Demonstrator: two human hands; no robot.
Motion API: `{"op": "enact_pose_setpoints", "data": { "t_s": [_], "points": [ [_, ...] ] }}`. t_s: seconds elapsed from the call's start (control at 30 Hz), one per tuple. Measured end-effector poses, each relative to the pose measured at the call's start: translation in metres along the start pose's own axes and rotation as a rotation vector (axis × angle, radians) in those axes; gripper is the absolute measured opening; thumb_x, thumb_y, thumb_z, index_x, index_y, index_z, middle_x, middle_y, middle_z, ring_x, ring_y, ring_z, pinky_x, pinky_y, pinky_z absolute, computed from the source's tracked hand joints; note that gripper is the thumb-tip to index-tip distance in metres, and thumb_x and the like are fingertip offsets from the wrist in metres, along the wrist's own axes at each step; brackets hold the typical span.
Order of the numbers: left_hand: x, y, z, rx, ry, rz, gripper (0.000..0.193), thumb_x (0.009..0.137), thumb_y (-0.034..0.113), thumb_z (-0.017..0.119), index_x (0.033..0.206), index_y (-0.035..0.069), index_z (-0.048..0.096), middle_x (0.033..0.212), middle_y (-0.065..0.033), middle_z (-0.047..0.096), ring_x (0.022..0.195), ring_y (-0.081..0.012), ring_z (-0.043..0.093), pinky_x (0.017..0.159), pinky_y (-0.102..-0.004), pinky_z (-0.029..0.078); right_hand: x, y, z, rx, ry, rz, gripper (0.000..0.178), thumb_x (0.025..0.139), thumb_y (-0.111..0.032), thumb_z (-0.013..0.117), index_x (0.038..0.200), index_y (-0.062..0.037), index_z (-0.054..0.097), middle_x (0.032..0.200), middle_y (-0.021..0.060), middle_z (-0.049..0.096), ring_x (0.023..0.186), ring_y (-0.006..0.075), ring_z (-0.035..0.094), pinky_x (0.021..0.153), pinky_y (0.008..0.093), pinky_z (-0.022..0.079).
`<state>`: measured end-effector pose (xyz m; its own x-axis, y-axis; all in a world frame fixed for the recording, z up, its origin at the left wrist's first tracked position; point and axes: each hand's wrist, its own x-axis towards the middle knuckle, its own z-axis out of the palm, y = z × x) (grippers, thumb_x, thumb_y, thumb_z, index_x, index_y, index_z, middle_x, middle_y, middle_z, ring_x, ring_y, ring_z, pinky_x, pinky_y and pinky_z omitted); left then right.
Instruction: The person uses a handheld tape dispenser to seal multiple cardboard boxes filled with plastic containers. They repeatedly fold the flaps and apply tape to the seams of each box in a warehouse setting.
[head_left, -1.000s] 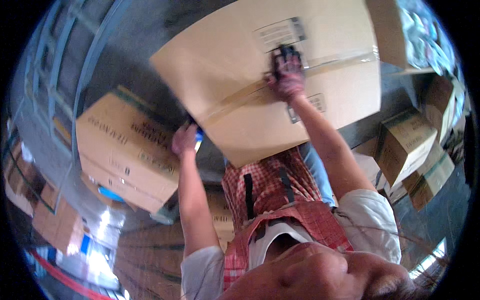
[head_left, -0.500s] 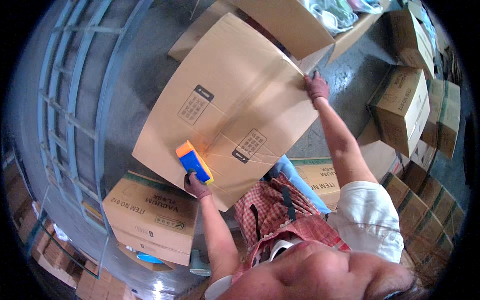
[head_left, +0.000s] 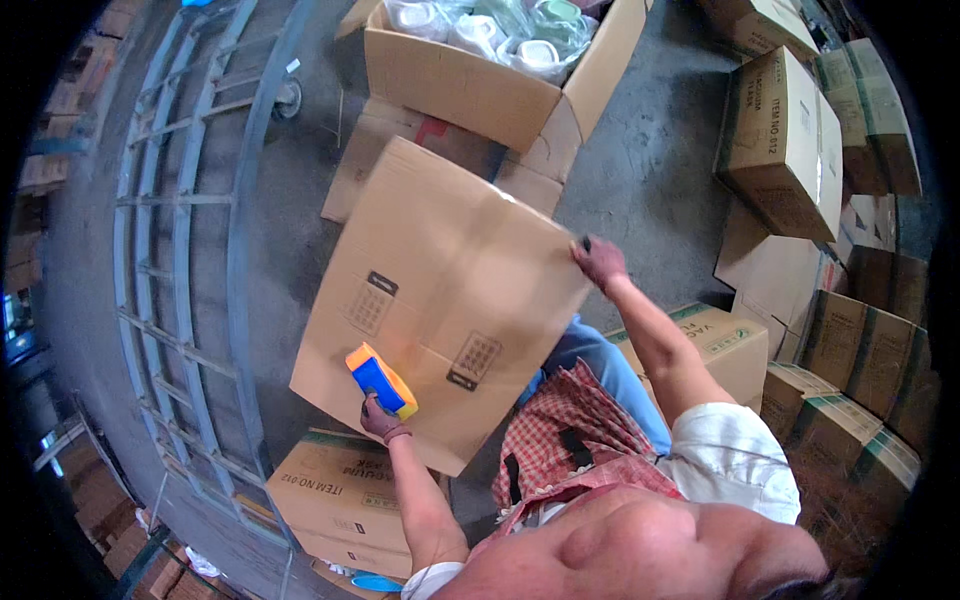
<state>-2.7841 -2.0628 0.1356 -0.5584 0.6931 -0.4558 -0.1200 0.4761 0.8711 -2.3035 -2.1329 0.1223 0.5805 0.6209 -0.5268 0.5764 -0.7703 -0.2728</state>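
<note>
A large flattened cardboard carton [head_left: 430, 270] is tilted in front of me, with printed panels on its face. My right hand [head_left: 602, 262], in a dark reddish glove, is closed on its right upper edge. My left hand [head_left: 380, 415], also gloved, is closed around the lower end of a blue, orange and yellow tape dispenser [head_left: 381, 381]. The dispenser lies against the lower left part of the cardboard. Part of the left fingers is hidden by it.
An open carton [head_left: 460, 85] of plastic-wrapped cups stands ahead. Closed cartons stand at the lower left [head_left: 345, 495], beside my right leg [head_left: 715, 350] and at the right [head_left: 780, 140]. A blue-grey metal rack frame [head_left: 185, 250] runs along the left.
The flattened carton, with both hands on it, has come lower in view and looks smaller. My view has shifted, showing more of the open carton ahead. Both hands keep their hold.
</note>
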Motion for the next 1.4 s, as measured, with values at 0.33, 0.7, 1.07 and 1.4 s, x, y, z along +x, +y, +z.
{"op": "enact_pose_setpoints", "data": {
  "t_s": [0.33, 0.7, 1.07, 1.4],
  "points": [
    [-0.085, -0.007, 0.264, -0.293, -0.115, 0.021, 0.014, 0.060, 0.014, 0.061, 0.069, 0.003, 0.059, 0.073, -0.0022, 0.056, 0.068, -0.0157, 0.052, 0.063, -0.0293, 0.042, 0.027, 0.098, 0.063, 0.366, -0.122, 0.031, 0.052, 0.072, -0.049, 0.054, 0.103, -0.0076, 0.059, 0.094, 0.0184, 0.060, 0.091, 0.0341, 0.056, 0.080, 0.0394, 0.042],
    [-0.101, -0.014, 0.293, -0.004, 0.180, 0.032, 0.022, 0.064, 0.015, 0.057, 0.079, -0.002, 0.058, 0.078, -0.0055, 0.056, 0.068, -0.0179, 0.053, 0.060, -0.0301, 0.044, 0.267, -0.048, -0.007, 0.703, -0.447, 0.115, 0.039, 0.066, -0.038, 0.065, 0.091, -0.0089, 0.063, 0.085, 0.0093, 0.062, 0.073, 0.0226, 0.058, 0.063, 0.0382, 0.045],
    [-0.113, -0.019, 0.297, 0.057, 0.195, 0.033, 0.033, 0.076, 0.027, 0.047, 0.094, 0.001, 0.056, 0.097, -0.0083, 0.055, 0.083, -0.0211, 0.051, 0.077, -0.0362, 0.041, 0.246, -0.087, -0.009, 1.822, -0.579, 0.054, 0.053, 0.080, -0.043, 0.054, 0.115, -0.0037, 0.049, 0.107, 0.0083, 0.055, 0.100, 0.0185, 0.049, 0.087, 0.0319, 0.039],
    [-0.120, 0.021, 0.313, -0.011, 0.318, -0.123, 0.031, 0.071, 0.020, 0.057, 0.094, -0.002, 0.057, 0.095, -0.0115, 0.055, 0.083, -0.0234, 0.053, 0.077, -0.0368, 0.042, 0.343, -0.092, -0.117, 2.400, -1.088, 0.233, 0.042, 0.083, -0.047, 0.038, 0.071, -0.0091, 0.050, 0.064, 0.0063, 0.041, 0.058, 0.0240, 0.041, 0.051, 0.0352, 0.036]
  ]
}}
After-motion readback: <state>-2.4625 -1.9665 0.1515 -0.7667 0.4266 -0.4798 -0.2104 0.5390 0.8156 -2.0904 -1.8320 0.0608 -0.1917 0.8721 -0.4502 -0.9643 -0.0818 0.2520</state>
